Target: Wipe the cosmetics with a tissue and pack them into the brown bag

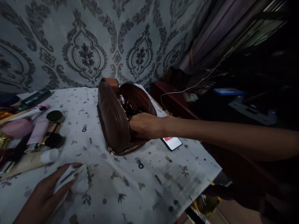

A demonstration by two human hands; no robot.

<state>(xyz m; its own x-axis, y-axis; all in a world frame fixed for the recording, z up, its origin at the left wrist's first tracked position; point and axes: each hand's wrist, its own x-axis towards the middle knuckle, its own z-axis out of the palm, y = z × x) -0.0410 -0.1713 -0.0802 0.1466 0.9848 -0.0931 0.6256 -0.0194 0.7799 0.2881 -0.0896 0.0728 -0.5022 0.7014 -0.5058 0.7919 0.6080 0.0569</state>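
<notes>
A brown zippered toiletry bag stands unzipped on the patterned tablecloth. My right hand reaches into its mouth from the right; the fingers are hidden inside, so what they touch does not show. Some dark items and a small pale jar can be seen within the bag. At the lower left, my left hand is closed around a crumpled white cloth, close to the table surface. Just past my right wrist lies a phone with a lit screen, partly covered by the arm.
Cosmetics crowd the left side: a pink tube, a beige tube, a dark green bottle and a pink sponge. Patterned wallpaper rises behind. A white cable runs over dark red furniture at right.
</notes>
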